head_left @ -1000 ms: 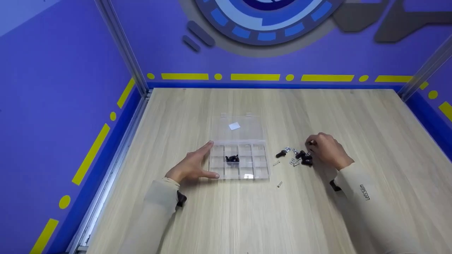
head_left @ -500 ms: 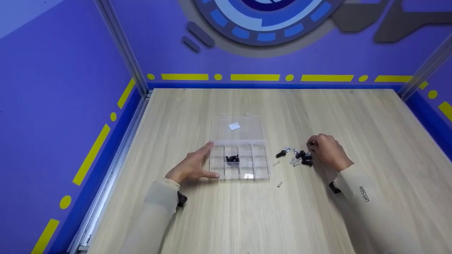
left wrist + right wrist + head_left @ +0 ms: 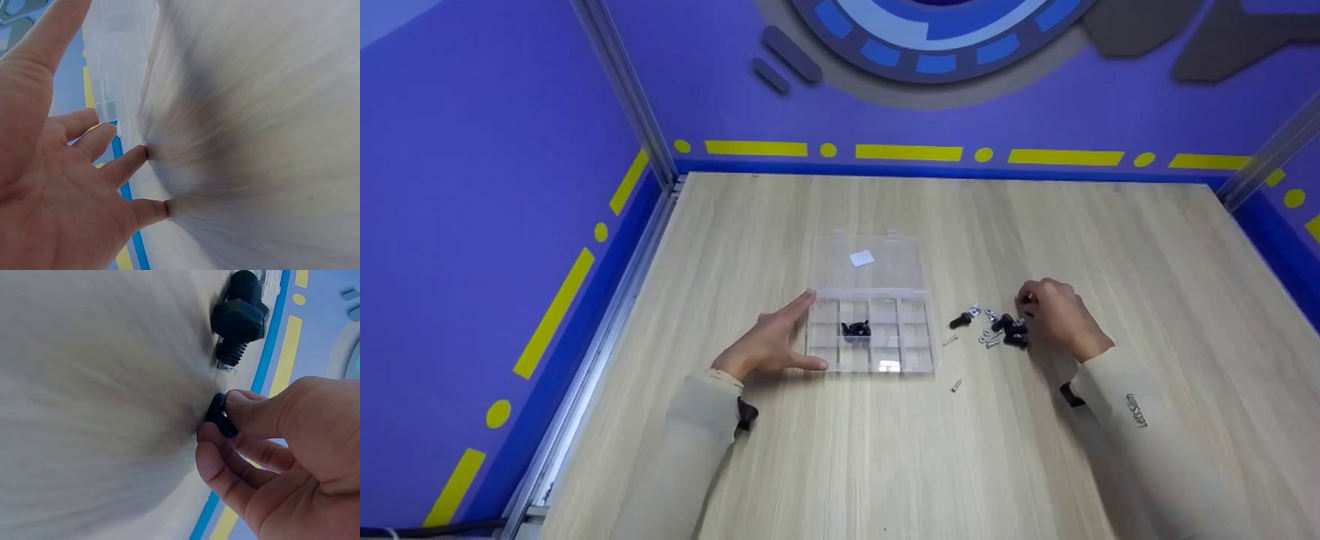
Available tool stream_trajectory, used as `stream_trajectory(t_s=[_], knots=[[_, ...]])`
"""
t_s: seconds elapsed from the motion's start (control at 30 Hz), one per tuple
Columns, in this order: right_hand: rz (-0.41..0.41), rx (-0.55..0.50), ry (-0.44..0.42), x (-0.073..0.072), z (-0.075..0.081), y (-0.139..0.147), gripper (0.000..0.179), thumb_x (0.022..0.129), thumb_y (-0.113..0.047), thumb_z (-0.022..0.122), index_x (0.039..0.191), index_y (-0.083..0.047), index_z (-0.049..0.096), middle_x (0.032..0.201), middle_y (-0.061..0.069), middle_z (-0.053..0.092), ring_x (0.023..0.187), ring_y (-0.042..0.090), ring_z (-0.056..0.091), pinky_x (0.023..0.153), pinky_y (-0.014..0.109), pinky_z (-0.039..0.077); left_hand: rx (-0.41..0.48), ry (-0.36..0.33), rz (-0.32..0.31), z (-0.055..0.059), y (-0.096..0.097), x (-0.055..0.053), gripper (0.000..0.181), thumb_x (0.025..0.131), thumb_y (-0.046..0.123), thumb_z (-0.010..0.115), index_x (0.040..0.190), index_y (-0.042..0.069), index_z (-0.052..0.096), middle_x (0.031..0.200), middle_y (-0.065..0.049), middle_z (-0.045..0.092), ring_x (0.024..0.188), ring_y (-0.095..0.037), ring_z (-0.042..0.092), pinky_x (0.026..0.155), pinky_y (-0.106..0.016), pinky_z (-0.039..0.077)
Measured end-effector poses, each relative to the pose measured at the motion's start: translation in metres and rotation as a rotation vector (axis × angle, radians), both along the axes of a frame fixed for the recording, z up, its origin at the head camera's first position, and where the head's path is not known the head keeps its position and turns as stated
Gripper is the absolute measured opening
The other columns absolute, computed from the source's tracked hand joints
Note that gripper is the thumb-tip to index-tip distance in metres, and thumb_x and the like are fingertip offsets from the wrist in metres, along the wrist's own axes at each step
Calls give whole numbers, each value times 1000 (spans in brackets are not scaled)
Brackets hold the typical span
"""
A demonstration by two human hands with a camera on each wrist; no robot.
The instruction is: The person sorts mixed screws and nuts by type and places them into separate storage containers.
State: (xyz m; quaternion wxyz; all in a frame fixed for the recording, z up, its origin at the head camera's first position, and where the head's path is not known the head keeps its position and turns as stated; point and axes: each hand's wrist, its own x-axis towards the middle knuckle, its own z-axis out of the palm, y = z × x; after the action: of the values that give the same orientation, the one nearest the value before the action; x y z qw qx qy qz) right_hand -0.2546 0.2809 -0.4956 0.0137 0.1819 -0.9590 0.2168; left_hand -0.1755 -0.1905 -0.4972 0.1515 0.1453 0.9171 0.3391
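Observation:
A clear plastic compartment box (image 3: pixel 901 373) lies with its lid (image 3: pixel 885 274) folded back on the table. Several small black parts (image 3: pixel 856 330) sit in one of its middle compartments. My left hand (image 3: pixel 769 341) rests at the box's left side, thumb and forefinger straight and spread along its edge. To the right of the loose hardware, my right hand (image 3: pixel 1061 319) pinches a small black fastener (image 3: pixel 220 416) between thumb and fingers, close to the tabletop. The fingers partly cover that fastener, so its exact kind is unclear. Black bolts (image 3: pixel 1003 323) lie just left of this hand.
Another black bolt (image 3: pixel 961 321) lies left in the pile, among small silver screws and nuts (image 3: pixel 990 339). Two silver pins or screws lie apart, one (image 3: pixel 956 385) nearer the front. A white paper slip (image 3: pixel 862 258) shows on the lid. Blue-purple walls (image 3: pixel 960 112) border the table.
The head view has tipped slightly downward, shifting the scene up. Both hands, the box and the loose hardware stay in nearly the same places.

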Motion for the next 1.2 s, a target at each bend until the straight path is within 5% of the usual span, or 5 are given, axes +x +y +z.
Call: stream_trajectory(t_s=[0.43, 0.9, 1.2], knots=[[-2, 20, -56, 0, 2, -3, 7, 95, 7, 62, 98, 1, 64, 92, 16, 63, 83, 33, 60, 71, 50, 51, 2, -21, 2, 0, -3, 1, 122, 76, 45, 91, 166, 15, 13, 172, -2, 11, 157, -23, 14, 127, -43, 15], [-18, 108, -56, -2, 9, -1, 10, 94, 9, 60, 97, -1, 63, 93, 16, 66, 79, 30, 58, 66, 52, 51, -6, -23, 0, 0, 0, -1, 121, 78, 47, 89, 167, 18, 13, 172, 1, 10, 157, -20, 14, 127, -54, 8], [7, 84, -60, -2, 8, 0, 12, 94, 10, 60, 91, -1, 60, 84, 11, 59, 75, 27, 51, 62, 42, 44, -11, -18, -2, 1, 0, 0, 120, 78, 47, 89, 167, 16, 14, 172, 0, 12, 157, -22, 14, 126, -59, 7]])
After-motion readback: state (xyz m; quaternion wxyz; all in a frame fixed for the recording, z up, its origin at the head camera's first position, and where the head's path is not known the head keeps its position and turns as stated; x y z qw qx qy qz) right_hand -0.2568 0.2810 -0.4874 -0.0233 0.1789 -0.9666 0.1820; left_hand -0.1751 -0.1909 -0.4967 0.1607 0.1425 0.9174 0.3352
